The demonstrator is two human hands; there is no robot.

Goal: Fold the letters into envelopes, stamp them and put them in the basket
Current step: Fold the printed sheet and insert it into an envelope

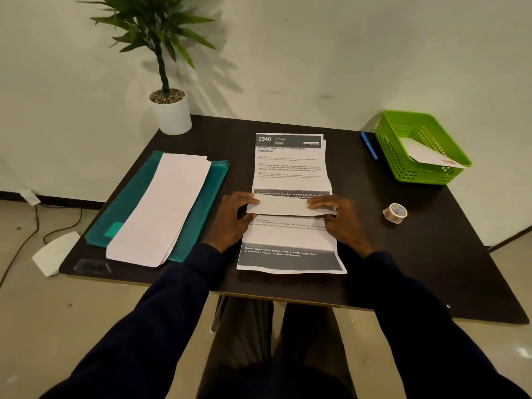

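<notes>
- While both my hands are resting on the printed letters [290, 180] in the middle of the dark surface [431, 254], I am looking down from the head view, the only one.
- My left hand [234, 218] is pinching the left end of a small folded white strip [280, 205] lying across the stack, thumb on top; that grip is narrow and holding paper.
- My right hand [338, 218] is pressing the strip's right end, fingers curled over its edge; that grip is also closing on the paper.
- Toward the wall, the top sheet is showing a dark header with "2940" and "KITCHEN"; nearer me, a grey band of white text is lying at the stack's edge.
- To my left, a pile of long white envelopes [161, 208] is sitting on a teal folder [213, 191], well apart from the letters.
- At the far right corner, a green basket [403, 156] is holding a white envelope [431, 155] with a reddish mark at one corner.
- Just beside the basket, a blue pen [369, 145] is lying on the surface.
- Between the basket and my right hand, a roll of tape [395, 213] is sitting alone.
- At the far left corner, a potted plant [169, 110] is standing in a white pot.
</notes>
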